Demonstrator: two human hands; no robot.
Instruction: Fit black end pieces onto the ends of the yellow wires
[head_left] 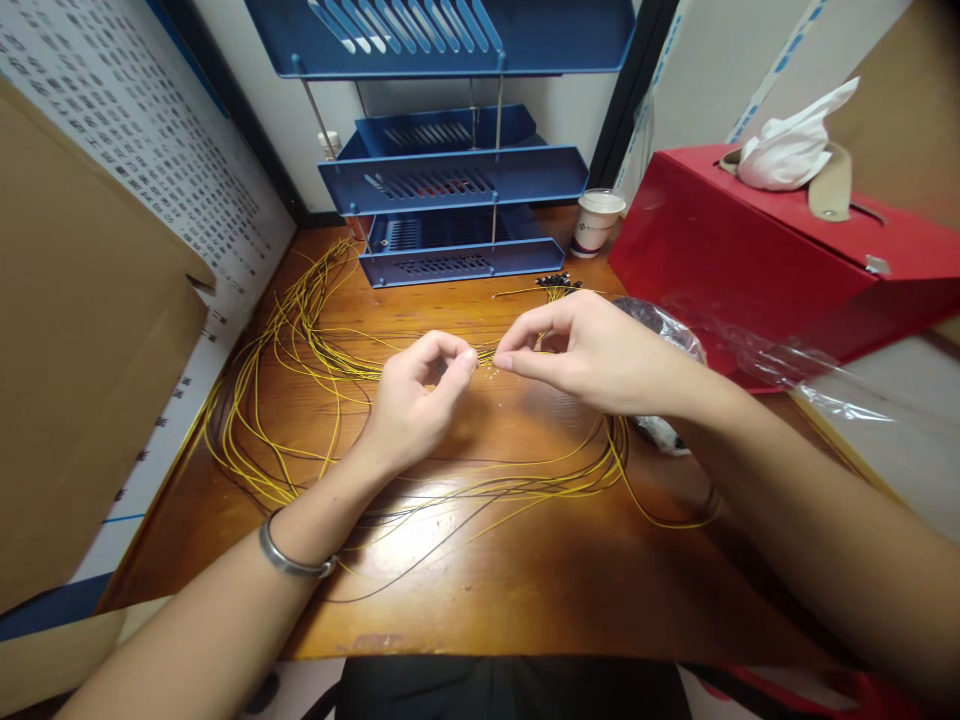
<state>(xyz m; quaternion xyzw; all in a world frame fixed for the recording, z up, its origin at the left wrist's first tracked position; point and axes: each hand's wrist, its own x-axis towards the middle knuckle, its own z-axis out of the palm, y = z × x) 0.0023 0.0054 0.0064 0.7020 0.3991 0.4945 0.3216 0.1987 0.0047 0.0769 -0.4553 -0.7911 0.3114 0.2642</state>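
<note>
My left hand (416, 400) and my right hand (592, 350) meet over the middle of a wooden desk (525, 580). Each pinches thumb against forefinger on the end of a thin yellow wire (486, 356) that runs between the fingertips. Several long yellow wires (285, 340) lie looped across the desk to the left and under both hands. A small bunch of wire ends with black tips (553, 284) rests behind my right hand. A metal bracelet (289, 558) circles my left wrist.
A blue three-tier paper tray (450, 180) stands at the back. A paper cup (596, 222) sits beside it. A red box (750, 250) with a tissue on top fills the right. A clear plastic bag (667, 330) lies under my right wrist. Cardboard (82, 340) stands left.
</note>
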